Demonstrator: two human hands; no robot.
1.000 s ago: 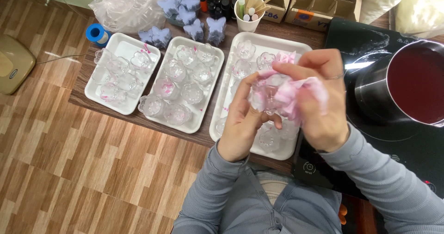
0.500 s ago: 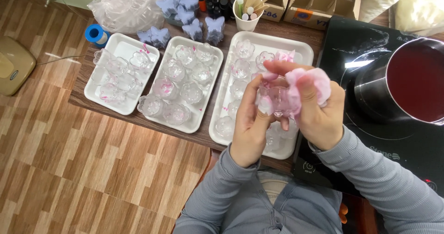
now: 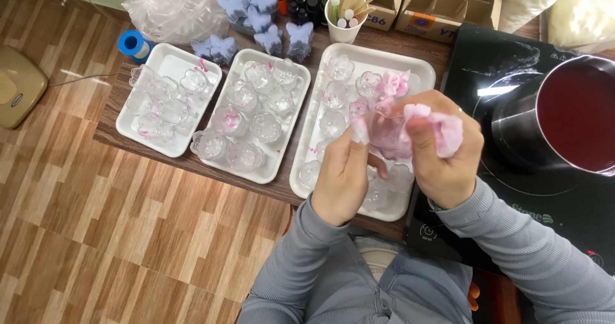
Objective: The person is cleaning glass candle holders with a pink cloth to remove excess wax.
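Both hands are raised over the right white tray (image 3: 419, 73). My left hand (image 3: 343, 176) grips a small clear flower-shaped mould (image 3: 383, 132) from below. My right hand (image 3: 445, 151) holds a crumpled pink-stained tissue (image 3: 442, 126) pressed against that mould. A pink flower-shaped piece (image 3: 392, 83) lies in the tray just beyond my fingers. More clear moulds (image 3: 338, 96) sit in that tray, partly hidden by my hands.
Two more white trays (image 3: 172, 58) (image 3: 300, 74) of clear moulds lie to the left. A steel pot of dark red liquid (image 3: 576, 116) stands on a black cooktop (image 3: 487, 67) at right. A cup of sticks (image 3: 344, 16), purple butterfly shapes (image 3: 256, 19), a plastic bag (image 3: 173, 3) and blue tape roll (image 3: 133, 43) line the back.
Both hands have drifted slightly right and the tissue has shifted around the mould between my fingers. The trays and pot stay put.
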